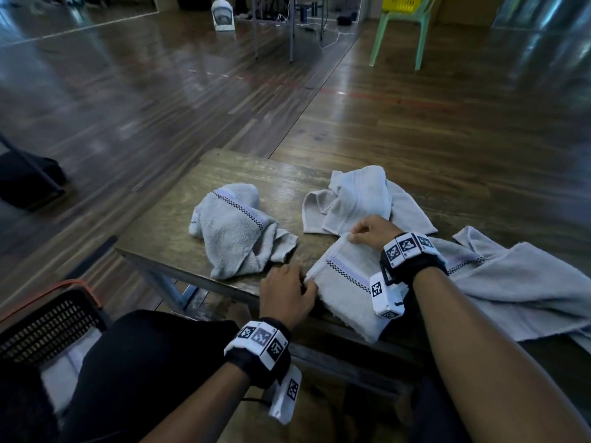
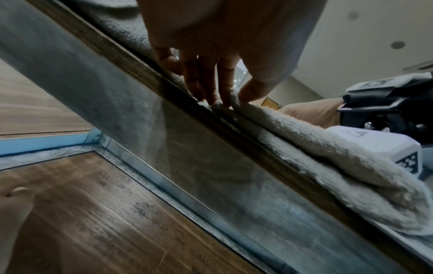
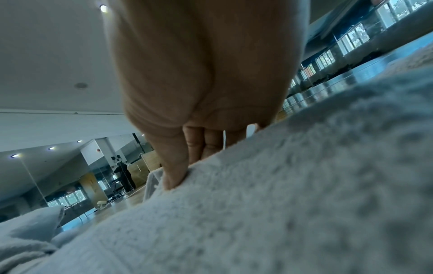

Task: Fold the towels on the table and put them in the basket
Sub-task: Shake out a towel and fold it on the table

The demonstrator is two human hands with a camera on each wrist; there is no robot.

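A grey towel with a checked border (image 1: 348,292) lies partly folded at the wooden table's (image 1: 179,203) near edge. My left hand (image 1: 305,284) pinches its near-left corner, shown in the left wrist view (image 2: 230,101) with thumb and fingers on the hem. My right hand (image 1: 353,235) pinches the far corner of the same hem; in the right wrist view (image 3: 178,178) the thumb presses into the towel (image 3: 257,204). A crumpled checked towel (image 1: 233,231) lies at the left, a plain crumpled towel (image 1: 358,199) behind. A black basket (image 1: 48,327) stands on the floor at lower left.
The held towel spreads rightward over the table edge (image 1: 518,282). My knees in dark trousers (image 1: 144,362) are under the table. A green chair (image 1: 403,30) with a yellow basket (image 1: 403,3) stands far back on the wooden floor.
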